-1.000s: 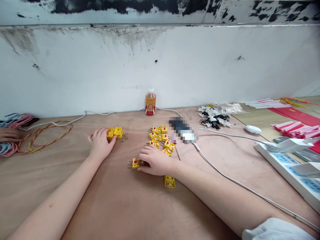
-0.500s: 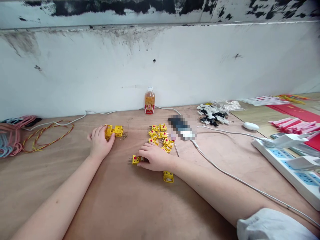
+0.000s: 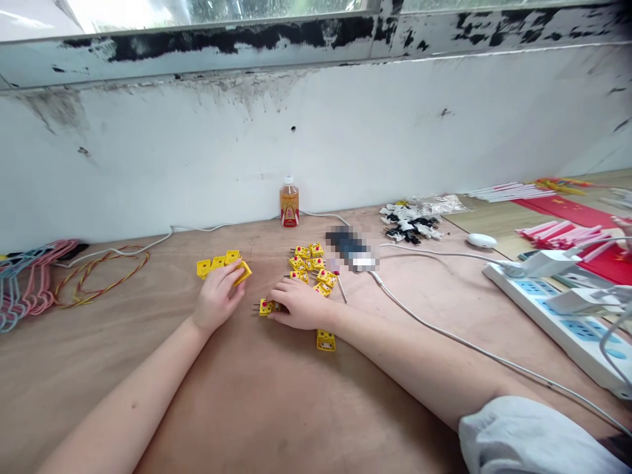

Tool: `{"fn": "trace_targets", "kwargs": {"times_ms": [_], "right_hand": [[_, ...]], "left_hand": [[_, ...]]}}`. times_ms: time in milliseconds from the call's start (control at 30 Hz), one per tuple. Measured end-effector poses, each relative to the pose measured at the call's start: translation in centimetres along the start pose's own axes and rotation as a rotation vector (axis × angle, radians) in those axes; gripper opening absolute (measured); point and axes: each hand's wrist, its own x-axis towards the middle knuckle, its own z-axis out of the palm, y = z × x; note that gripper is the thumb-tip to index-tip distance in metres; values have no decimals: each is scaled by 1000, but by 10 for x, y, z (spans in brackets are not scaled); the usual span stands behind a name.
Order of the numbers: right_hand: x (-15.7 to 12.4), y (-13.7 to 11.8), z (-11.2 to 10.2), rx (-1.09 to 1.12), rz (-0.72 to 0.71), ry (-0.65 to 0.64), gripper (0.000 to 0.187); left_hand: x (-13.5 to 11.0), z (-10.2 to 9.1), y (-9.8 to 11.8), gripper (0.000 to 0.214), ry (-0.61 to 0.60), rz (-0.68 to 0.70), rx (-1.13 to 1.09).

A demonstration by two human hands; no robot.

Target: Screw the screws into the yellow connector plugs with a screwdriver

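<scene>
My left hand (image 3: 217,296) grips a yellow thermocouple plug (image 3: 242,273) between fingers and thumb. Just beyond it, a short row of similar yellow plugs (image 3: 217,263) lies on the plywood bench (image 3: 197,395). My right hand (image 3: 299,304) rests with its fingers on a yellow plug (image 3: 266,307) whose metal pins point left. A loose pile of yellow plugs (image 3: 309,265) lies above that hand, and one more plug (image 3: 326,340) sits below the right wrist. A small screwdriver (image 3: 340,289) lies beside the pile.
A drink bottle (image 3: 289,203) stands against the white wall (image 3: 296,145). To the right lie a pixelated object (image 3: 350,249), black-and-white small parts (image 3: 405,224), and a power strip (image 3: 543,316) with cables. Twisted red-yellow wire (image 3: 103,276) and coloured loops (image 3: 29,283) lie left.
My left hand has turned and moved slightly right, lifting one plug away from the row. The view has tilted upward, showing a window. Another person's hand at the far left is gone.
</scene>
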Motion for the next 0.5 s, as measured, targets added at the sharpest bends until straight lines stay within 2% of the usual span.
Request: {"fn": "trace_targets", "kwargs": {"times_ms": [133, 267, 367, 500], "right_hand": [[0, 1, 2, 4, 31, 17, 15], [0, 1, 3, 26, 93, 25, 14], [0, 1, 3, 53, 157, 30, 17], [0, -1, 2, 246, 299, 112, 29]], "left_hand": [[0, 6, 20, 28, -129, -185, -197], [2, 8, 31, 31, -238, -378, -327], [4, 9, 33, 29, -259, -455, -378], [3, 13, 36, 41, -251, -710, -631]]}}
